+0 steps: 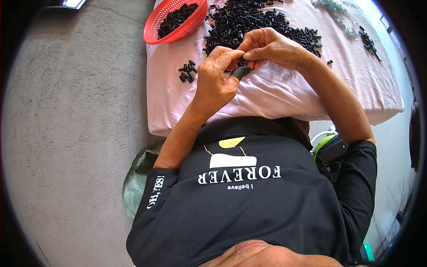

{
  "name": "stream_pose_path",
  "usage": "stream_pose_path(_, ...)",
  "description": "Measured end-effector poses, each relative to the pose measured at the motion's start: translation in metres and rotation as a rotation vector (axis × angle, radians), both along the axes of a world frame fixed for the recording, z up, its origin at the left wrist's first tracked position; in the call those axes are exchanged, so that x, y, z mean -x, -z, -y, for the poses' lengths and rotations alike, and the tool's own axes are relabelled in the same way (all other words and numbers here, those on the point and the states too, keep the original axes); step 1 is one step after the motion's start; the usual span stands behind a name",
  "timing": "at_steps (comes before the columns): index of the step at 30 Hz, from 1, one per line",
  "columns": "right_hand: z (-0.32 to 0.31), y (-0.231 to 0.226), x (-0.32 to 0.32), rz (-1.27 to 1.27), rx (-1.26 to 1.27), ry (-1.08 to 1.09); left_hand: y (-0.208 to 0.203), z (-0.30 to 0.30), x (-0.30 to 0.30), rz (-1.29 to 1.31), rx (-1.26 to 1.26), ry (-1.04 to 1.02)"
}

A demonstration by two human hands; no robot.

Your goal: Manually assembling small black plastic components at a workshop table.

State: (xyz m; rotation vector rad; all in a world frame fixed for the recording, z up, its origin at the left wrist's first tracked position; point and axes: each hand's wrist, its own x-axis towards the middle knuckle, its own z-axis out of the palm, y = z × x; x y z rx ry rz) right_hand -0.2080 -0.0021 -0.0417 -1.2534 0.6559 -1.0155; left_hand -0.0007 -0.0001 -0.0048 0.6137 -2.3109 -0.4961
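My left hand and my right hand meet over the near part of a cloth-covered table, fingertips pinched together. Between them is a small black piece, mostly hidden by the fingers, so its exact kind does not show. A black sleeve wraps my left thumb. Just beyond the hands spreads a large heap of short black tubular pieces. To the left of my left hand lies a small group of joined-looking black pieces. Small shiny, silvery bits lie on the cloth below my right wrist.
A red perforated basket holding more black pieces stands at the table's far left corner. Silvery bits and a black cluster lie at the far right. Pink cloth covers the table. A greenish plastic bag is on the floor at left.
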Motion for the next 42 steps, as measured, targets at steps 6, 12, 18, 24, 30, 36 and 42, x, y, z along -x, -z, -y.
stream_pose_path(6, 0.002, 0.005, 0.002, 0.003, 0.028, -0.017, 0.005, -0.001, 0.002, -0.033, 0.021, -0.011)
stream_pose_path(12, 0.002, 0.006, -0.001, -0.007, 0.03, -0.018, 0.008, -0.001, 0.001, -0.035, 0.014, -0.034)
stream_pose_path(18, 0.002, 0.003, -0.003, -0.031, 0.013, 0.01, 0.01, 0.009, -0.003, -0.07, -0.022, -0.055)
stream_pose_path(24, 0.005, -0.005, 0.013, -0.053, -0.003, 0.255, 0.034, 0.073, -0.07, 0.03, 0.064, -0.484)
stream_pose_path(30, 0.012, -0.001, 0.02, -0.03, -0.035, 0.309, 0.061, 0.101, -0.118, 0.212, 0.039, -0.671)
stream_pose_path(36, 0.017, 0.004, 0.027, -0.054, -0.004, 0.357, 0.052, 0.094, -0.105, 0.155, 0.075, -0.647)
stream_pose_path(42, 0.021, 0.01, 0.032, -0.088, 0.042, 0.407, 0.02, 0.07, -0.053, 0.075, 0.064, -0.318)
